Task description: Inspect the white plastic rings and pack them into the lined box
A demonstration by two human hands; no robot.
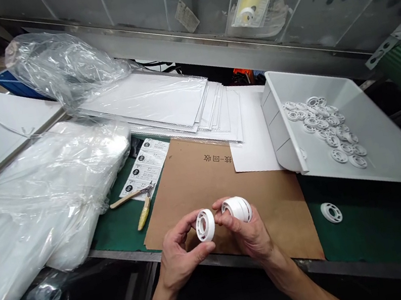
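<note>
My left hand (182,253) pinches one white plastic ring (205,225), tilted so that its slotted face shows. Close beside it, my right hand (251,236) is wrapped round a short stack of similar white rings (238,208) lying on its side. A small gap separates the single ring from the stack. Both hands are above the near edge of a brown cardboard sheet (206,185). Another loose white ring (331,212) lies on the green table surface to the right.
A grey bin (285,130) with many white rings (329,123) stands at the right. Pliers (144,213) lie on a printed label sheet (150,161). Plastic bags (45,186) fill the left, and white sheets (154,101) are stacked behind. A metal panel (138,7) bounds the back.
</note>
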